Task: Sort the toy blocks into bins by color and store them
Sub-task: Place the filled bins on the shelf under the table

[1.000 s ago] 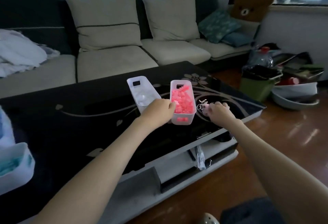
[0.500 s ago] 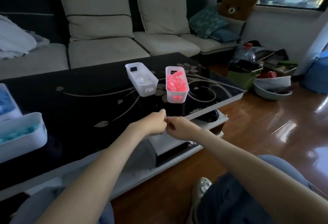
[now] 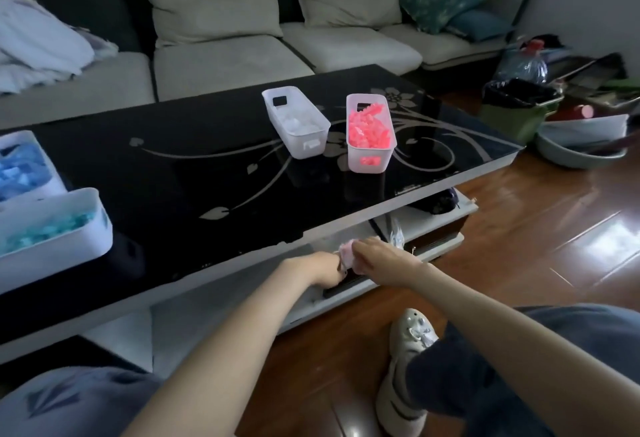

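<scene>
At the near edge of the black tabletop (image 3: 173, 177), left hand (image 3: 323, 268) and right hand (image 3: 375, 258) both clench their grip on a pale pink piece (image 3: 346, 252), probably separating it for the far pink-block bin (image 3: 385, 159).

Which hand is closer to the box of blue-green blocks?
Left. The left hand is right of the teal-block bin; the right hand is farther right, past the pale pink thing both pinch.

Bare forearms (image 3: 225, 332), blue-grey trousers (image 3: 571, 339), dark sock (image 3: 440, 377), pale shoe (image 3: 410, 332).
</scene>
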Demonstrator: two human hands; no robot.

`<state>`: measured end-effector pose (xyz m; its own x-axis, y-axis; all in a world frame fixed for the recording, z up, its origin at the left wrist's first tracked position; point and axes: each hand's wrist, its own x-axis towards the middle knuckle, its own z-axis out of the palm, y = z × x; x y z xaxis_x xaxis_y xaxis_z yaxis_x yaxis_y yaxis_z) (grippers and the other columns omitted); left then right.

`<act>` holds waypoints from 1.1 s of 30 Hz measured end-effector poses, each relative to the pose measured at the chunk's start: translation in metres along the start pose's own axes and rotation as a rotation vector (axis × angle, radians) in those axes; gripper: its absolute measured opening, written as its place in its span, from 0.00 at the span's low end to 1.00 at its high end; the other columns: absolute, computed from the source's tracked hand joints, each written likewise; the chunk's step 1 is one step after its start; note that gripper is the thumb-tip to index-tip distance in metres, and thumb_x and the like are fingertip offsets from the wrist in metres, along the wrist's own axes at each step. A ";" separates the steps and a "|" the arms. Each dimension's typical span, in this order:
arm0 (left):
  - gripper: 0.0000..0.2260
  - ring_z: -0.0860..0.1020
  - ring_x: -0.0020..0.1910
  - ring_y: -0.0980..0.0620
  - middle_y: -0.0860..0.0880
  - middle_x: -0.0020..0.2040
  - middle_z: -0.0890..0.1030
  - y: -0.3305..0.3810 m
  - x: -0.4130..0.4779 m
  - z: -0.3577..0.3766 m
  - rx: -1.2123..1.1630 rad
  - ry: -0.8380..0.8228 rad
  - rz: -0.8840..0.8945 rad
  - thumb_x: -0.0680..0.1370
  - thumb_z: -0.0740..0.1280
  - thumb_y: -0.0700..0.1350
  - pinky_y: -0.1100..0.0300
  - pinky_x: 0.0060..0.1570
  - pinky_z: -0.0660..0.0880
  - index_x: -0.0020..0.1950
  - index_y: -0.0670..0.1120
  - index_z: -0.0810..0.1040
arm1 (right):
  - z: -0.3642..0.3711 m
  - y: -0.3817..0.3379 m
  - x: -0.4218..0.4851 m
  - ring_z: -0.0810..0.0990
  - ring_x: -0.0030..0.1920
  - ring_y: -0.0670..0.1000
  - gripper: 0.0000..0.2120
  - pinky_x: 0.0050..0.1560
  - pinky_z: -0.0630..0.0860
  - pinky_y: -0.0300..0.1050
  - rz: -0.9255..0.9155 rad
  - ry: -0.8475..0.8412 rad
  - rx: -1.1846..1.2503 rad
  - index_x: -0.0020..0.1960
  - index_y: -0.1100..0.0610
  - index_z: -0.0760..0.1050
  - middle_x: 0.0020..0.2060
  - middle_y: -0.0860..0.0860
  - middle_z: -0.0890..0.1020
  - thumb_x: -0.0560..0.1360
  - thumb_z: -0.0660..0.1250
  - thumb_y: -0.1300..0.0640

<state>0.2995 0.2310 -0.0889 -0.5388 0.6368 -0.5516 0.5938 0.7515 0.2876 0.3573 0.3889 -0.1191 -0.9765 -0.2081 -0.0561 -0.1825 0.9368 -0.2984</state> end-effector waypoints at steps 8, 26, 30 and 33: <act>0.15 0.76 0.54 0.46 0.44 0.58 0.75 -0.009 0.004 0.012 -0.115 0.059 -0.076 0.81 0.57 0.50 0.55 0.50 0.72 0.63 0.44 0.71 | 0.017 0.019 0.049 0.62 0.69 0.63 0.20 0.64 0.64 0.53 0.433 -0.119 0.092 0.72 0.57 0.63 0.71 0.62 0.60 0.81 0.54 0.54; 0.08 0.77 0.35 0.45 0.48 0.37 0.77 0.028 -0.040 -0.041 -0.333 0.884 0.017 0.81 0.54 0.50 0.57 0.29 0.67 0.49 0.45 0.67 | -0.064 -0.062 0.007 0.77 0.43 0.58 0.09 0.39 0.70 0.48 0.145 0.727 0.030 0.52 0.61 0.71 0.43 0.56 0.78 0.72 0.61 0.64; 0.09 0.76 0.32 0.47 0.48 0.36 0.77 0.022 -0.052 -0.053 -0.351 0.917 0.017 0.81 0.56 0.49 0.57 0.28 0.66 0.53 0.45 0.66 | -0.102 -0.045 0.038 0.64 0.66 0.60 0.36 0.61 0.66 0.56 0.293 0.725 -0.020 0.75 0.57 0.54 0.70 0.57 0.66 0.70 0.62 0.66; 0.08 0.76 0.35 0.48 0.47 0.40 0.78 0.010 -0.060 -0.050 -0.326 0.880 -0.031 0.81 0.56 0.48 0.57 0.29 0.67 0.55 0.45 0.66 | -0.111 -0.032 0.054 0.60 0.69 0.60 0.38 0.63 0.64 0.57 0.436 0.463 -0.055 0.76 0.55 0.47 0.72 0.55 0.61 0.72 0.62 0.65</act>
<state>0.3076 0.2088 -0.0137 -0.8891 0.4166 0.1897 0.4463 0.6967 0.5617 0.2974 0.3794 -0.0069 -0.9085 0.3273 0.2599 0.2497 0.9237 -0.2906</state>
